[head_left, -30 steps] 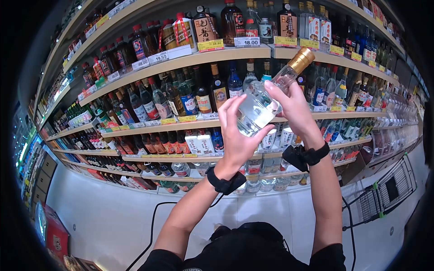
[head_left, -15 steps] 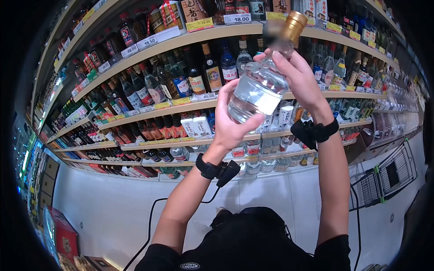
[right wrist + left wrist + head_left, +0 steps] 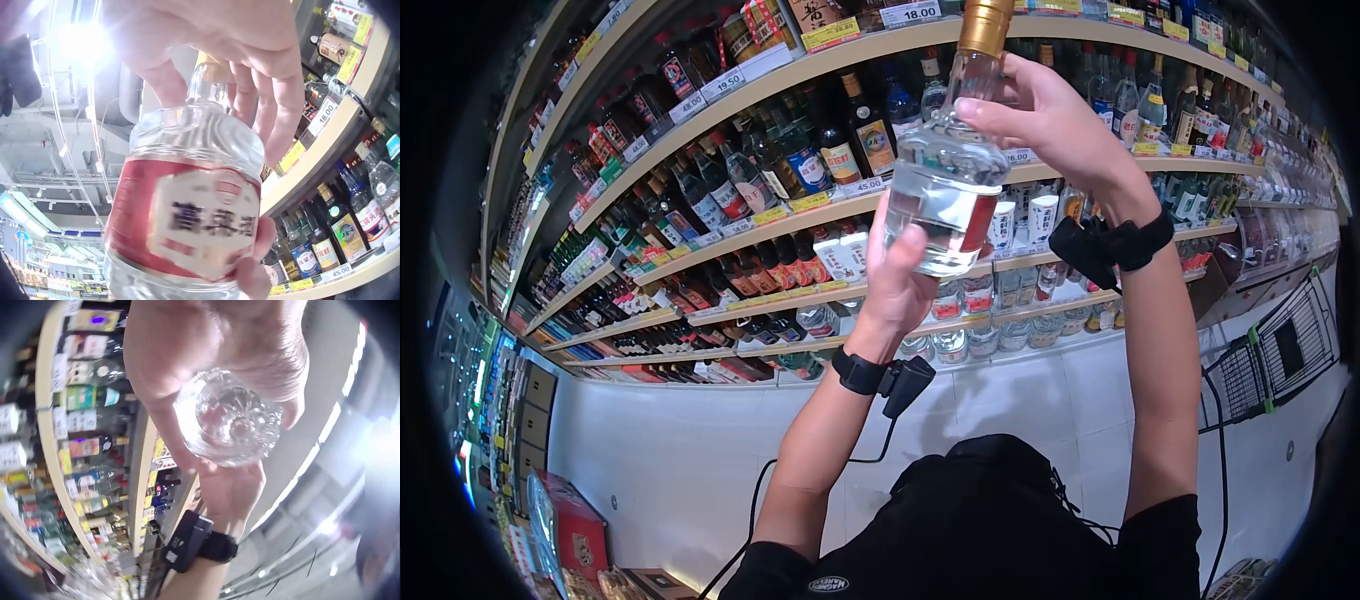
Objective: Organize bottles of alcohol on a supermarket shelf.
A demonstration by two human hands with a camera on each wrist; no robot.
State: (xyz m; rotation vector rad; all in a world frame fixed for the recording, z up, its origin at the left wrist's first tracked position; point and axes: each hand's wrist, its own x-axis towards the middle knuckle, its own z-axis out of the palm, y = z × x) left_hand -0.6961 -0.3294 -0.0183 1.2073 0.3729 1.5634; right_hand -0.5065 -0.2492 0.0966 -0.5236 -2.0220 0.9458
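Observation:
A clear glass liquor bottle (image 3: 948,190) with a gold cap (image 3: 985,30) is held up in front of the shelves, close to upright with its top leaning slightly right. My left hand (image 3: 897,280) grips the lower body, thumb on the near side. My right hand (image 3: 1065,125) pinches the neck just under the cap, between thumb and fingers. From the left wrist camera, the thick round glass base (image 3: 234,419) faces me. A red and white label (image 3: 203,219) with dark characters wraps the body in the right wrist view.
Curved shelves (image 3: 800,240) packed with bottles and price tags run across behind the hands. A shopping cart (image 3: 1280,345) stands on the floor (image 3: 1040,410) at right, and a red box (image 3: 575,530) at lower left. Black cables trail from both wrist cameras.
The bottle has swung from a strong rightward tilt to nearly upright, its cap moving left and up. It has also turned, bringing the label's red edge into sight. Both hands still hold it.

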